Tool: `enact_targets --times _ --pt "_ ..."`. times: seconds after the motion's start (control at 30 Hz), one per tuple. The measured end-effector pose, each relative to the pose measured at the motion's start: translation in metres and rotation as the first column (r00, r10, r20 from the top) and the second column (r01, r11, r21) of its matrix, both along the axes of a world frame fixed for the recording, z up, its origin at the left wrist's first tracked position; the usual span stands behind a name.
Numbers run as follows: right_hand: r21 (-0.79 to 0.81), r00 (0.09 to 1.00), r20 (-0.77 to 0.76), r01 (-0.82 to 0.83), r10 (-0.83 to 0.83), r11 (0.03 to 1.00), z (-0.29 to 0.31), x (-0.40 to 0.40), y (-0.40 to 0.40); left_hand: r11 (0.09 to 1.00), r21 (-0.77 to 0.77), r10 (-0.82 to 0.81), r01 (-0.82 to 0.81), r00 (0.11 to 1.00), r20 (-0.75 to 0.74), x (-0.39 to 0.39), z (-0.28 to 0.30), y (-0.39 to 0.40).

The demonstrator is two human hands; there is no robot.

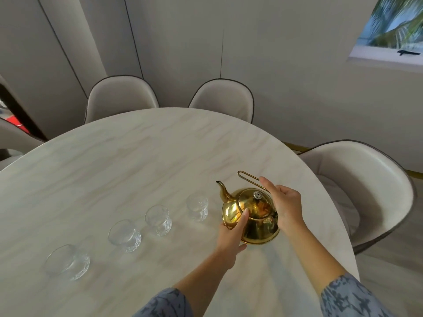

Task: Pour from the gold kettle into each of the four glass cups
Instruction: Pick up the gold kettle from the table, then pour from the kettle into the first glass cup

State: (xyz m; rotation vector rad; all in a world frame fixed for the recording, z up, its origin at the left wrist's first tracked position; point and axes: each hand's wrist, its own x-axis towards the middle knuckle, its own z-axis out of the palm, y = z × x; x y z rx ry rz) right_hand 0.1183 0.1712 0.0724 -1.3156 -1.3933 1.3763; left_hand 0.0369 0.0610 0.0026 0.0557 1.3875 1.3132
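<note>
the gold kettle [251,216] is seen standing on the table [137,156], lower right of centre in the frame, spout aimed at the upper left. it is steadied by the left hand [231,234], fingers spread against its body, while its wire handle [249,179] is touched by the loosely parted fingers of the right hand [283,202]. the four glass cups [158,220], ranged diagonally toward the lower left, appear empty; no pouring is judged done.

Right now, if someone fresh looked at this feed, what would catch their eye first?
The shiny gold kettle near the table's right edge, its spout pointing away towards the far left. The left hand rests on its body while the right hand touches the wire handle, which is folded back. Next, the four glass cups, which look empty, in a diagonal row on the pale marble table, running from beside the kettle towards the near left.
</note>
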Motion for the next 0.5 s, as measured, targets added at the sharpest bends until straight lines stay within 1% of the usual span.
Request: enact_targets --times 0.13,0.27,0.4,0.5 --pt "0.055 0.995 0.034 -0.098 0.096 0.994 0.014 -0.01 -0.016 0.996 -0.036 0.08 -0.078 0.996 0.044 0.0 0.011 -0.011" --pt "0.092 0.982 0.071 -0.182 0.176 0.979 0.016 -0.015 -0.024 0.996 -0.055 0.068 -0.064 0.995 0.076 -0.004 0.019 -0.022" --pt "0.121 0.959 0.146 -0.262 0.244 0.957 0.018 -0.024 -0.029 0.995 -0.091 0.041 -0.032 0.995 0.093 -0.012 0.02 -0.032" --pt "0.135 0.936 0.234 -0.301 0.264 0.944 0.02 -0.033 -0.033 0.997 -0.08 0.03 -0.018 0.988 0.153 -0.016 0.02 -0.037"
